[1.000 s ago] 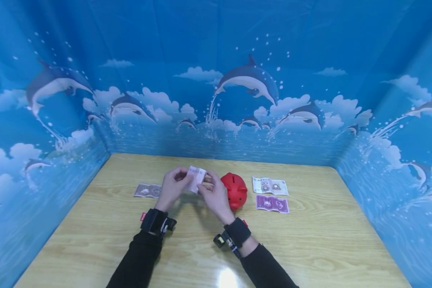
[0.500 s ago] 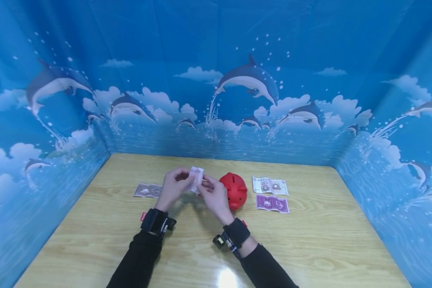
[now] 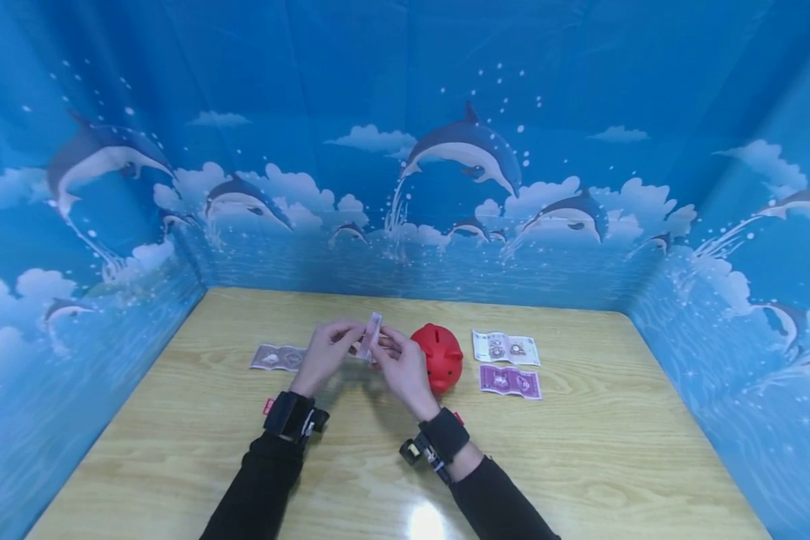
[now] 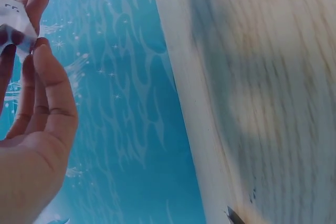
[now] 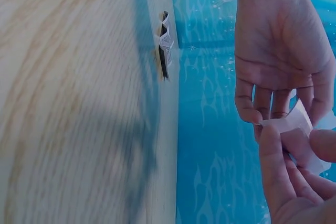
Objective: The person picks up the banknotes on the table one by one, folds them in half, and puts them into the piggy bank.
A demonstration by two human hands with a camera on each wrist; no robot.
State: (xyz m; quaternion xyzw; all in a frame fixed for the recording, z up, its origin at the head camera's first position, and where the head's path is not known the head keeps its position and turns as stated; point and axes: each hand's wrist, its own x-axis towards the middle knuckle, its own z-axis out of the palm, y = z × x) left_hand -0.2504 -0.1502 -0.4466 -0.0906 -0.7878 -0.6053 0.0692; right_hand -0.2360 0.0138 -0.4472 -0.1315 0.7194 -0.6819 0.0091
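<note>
A small pinkish-white banknote (image 3: 373, 335), creased and folded narrow, is held above the table between both hands. My left hand (image 3: 322, 358) pinches its left side between thumb and fingers. From the other side my right hand (image 3: 405, 369) grips it, with the thumb on the near face. Seen from the right wrist, the banknote (image 5: 298, 136) bends between the fingertips of the two hands. A red piggy bank (image 3: 439, 356) with a slot on top stands just right of my right hand, partly covered by it.
Right of the piggy bank lie a whitish banknote (image 3: 506, 349) and a purple banknote (image 3: 511, 382). A grey-brown banknote (image 3: 277, 358) lies left, partly behind my left hand. A blue dolphin-print curtain (image 3: 405, 187) borders the wooden table (image 3: 580, 450) at the back and sides.
The banknote between my hands has gone from a broad face to a narrow strip as the fingers fold it. Both arms and the piggy bank stay in place.
</note>
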